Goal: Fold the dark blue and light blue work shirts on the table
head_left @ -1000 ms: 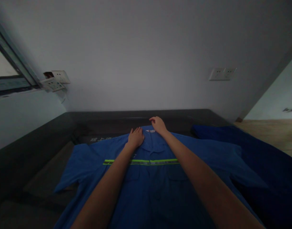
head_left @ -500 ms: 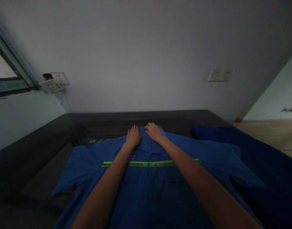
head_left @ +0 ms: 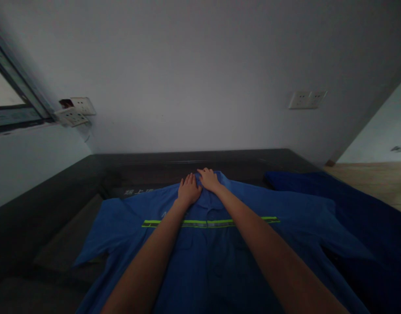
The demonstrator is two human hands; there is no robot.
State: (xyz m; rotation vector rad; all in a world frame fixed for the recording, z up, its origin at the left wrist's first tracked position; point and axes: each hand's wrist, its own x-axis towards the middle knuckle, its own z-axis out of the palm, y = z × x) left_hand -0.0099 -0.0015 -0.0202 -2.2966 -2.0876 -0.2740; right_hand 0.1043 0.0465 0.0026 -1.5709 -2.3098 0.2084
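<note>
A blue short-sleeved work shirt [head_left: 193, 257] lies spread out, front side up, with a yellow-green and grey reflective strip across its chest. My left hand [head_left: 189, 189] rests flat on the shirt beside the collar, fingers stretched forward and apart. Against the collar's top edge lies my right hand [head_left: 209, 179], its fingers extended and slightly bent over the fabric. The two hands are close together at the neck. My forearms cover parts of the chest and the strip.
Under the shirt is a dark surface with a raised dark rim [head_left: 193, 157] along the wall. Darker blue cloth [head_left: 305, 181] lies at the right. Wall sockets [head_left: 307, 100] are at right, with more sockets [head_left: 72, 115] near the window at left. Pale flooring shows far right.
My left hand has slid right and slightly back, closer to my right hand at the collar. My right hand has stayed near the collar, its fingers now lying flatter. The view has shifted slightly.
</note>
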